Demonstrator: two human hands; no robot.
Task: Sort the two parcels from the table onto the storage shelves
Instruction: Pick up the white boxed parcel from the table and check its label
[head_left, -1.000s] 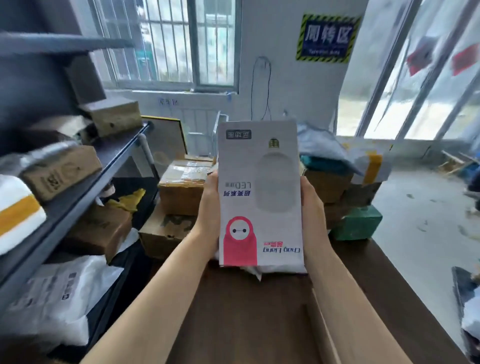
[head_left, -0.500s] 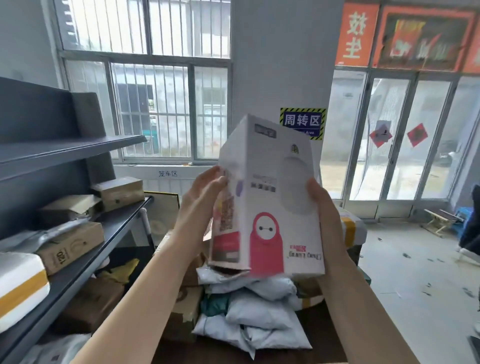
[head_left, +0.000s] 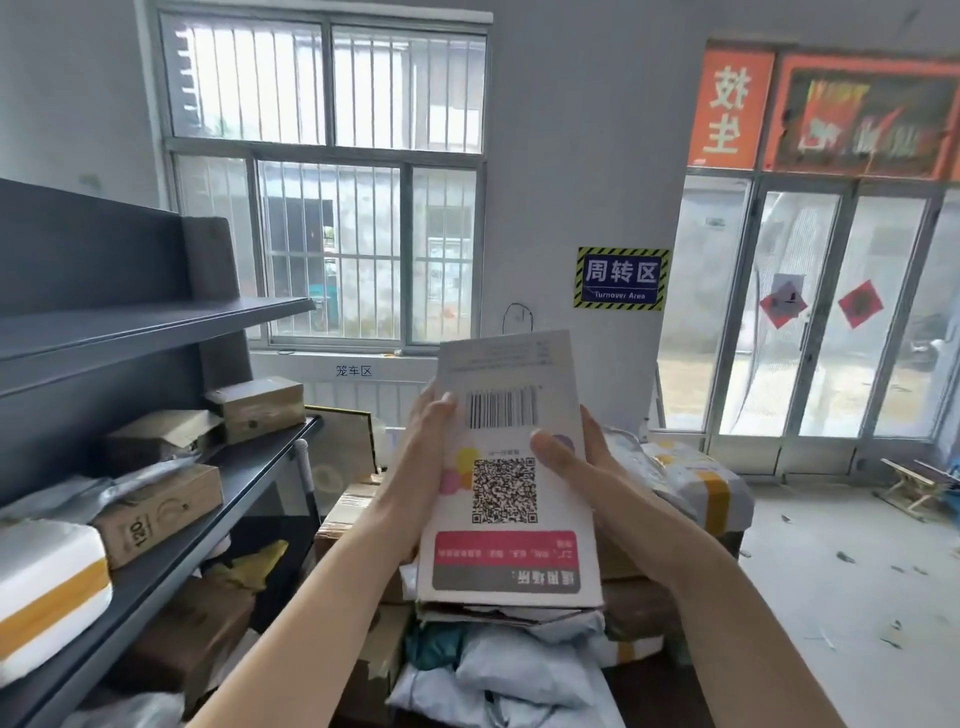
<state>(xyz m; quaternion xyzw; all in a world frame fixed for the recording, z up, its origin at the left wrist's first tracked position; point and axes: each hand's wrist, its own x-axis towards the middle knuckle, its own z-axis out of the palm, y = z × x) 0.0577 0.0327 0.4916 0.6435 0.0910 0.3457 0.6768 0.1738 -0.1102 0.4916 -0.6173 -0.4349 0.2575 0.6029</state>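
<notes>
Both hands hold a tall white cardboard box (head_left: 506, 483) with barcode, QR code and pink band upright in mid-air, facing the camera. The left hand (head_left: 423, 441) clasps its left edge; the right hand (head_left: 582, 460) clasps the right edge, thumb across the face. The dark grey metal shelves (head_left: 156, 332) stand to the left, the upper board's front edge bare. Grey poly mailers (head_left: 519, 670) lie piled below.

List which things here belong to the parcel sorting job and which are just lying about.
In the job: white box, held in the left hand and right hand; grey storage shelves.
Lying about: Turnover Area sign; barred window; glass doors.
</notes>
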